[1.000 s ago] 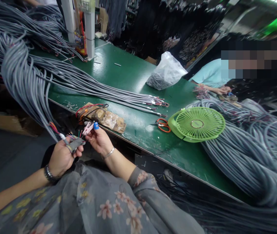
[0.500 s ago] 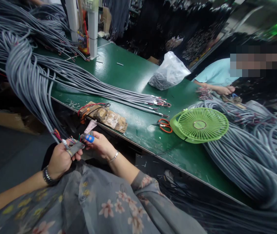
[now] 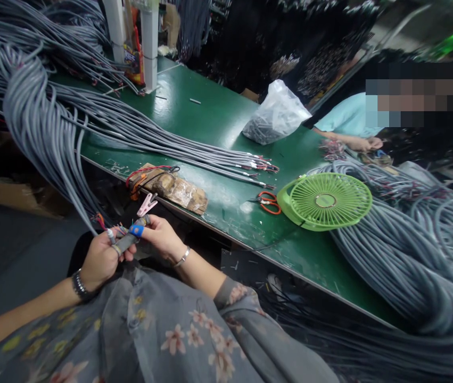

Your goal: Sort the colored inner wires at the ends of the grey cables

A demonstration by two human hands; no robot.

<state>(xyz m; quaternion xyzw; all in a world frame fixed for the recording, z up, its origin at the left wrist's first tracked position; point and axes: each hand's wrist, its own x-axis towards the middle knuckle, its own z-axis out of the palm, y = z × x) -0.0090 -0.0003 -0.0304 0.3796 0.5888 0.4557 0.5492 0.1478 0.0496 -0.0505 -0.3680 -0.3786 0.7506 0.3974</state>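
Observation:
My left hand point(image 3: 100, 257) is closed around the end of a grey cable point(image 3: 84, 210), where thin coloured wires point(image 3: 120, 230) fan out past a white sleeve. Grey wrapping covers one of its fingers. My right hand point(image 3: 163, 238) meets it from the right, thumb and finger pinched at the wire tips. A blue band point(image 3: 136, 230) and grey wrapping are on those fingers. The wire tips between the two hands are partly hidden. Just above them, a pink clip point(image 3: 147, 205) sits by the table edge.
On the green table point(image 3: 226, 213) lie a taped wooden block point(image 3: 180, 192), orange-handled scissors point(image 3: 270, 202), a green fan point(image 3: 326, 199), a plastic bag point(image 3: 278, 114) and a row of grey cables point(image 3: 178, 146). Large cable bundles point(image 3: 402, 260) flank both sides. A co-worker point(image 3: 348, 117) sits across.
My right hand has shifted slightly left, closer to my left hand, and its blue-banded digit now lies over the wire tips. The view has moved a little.

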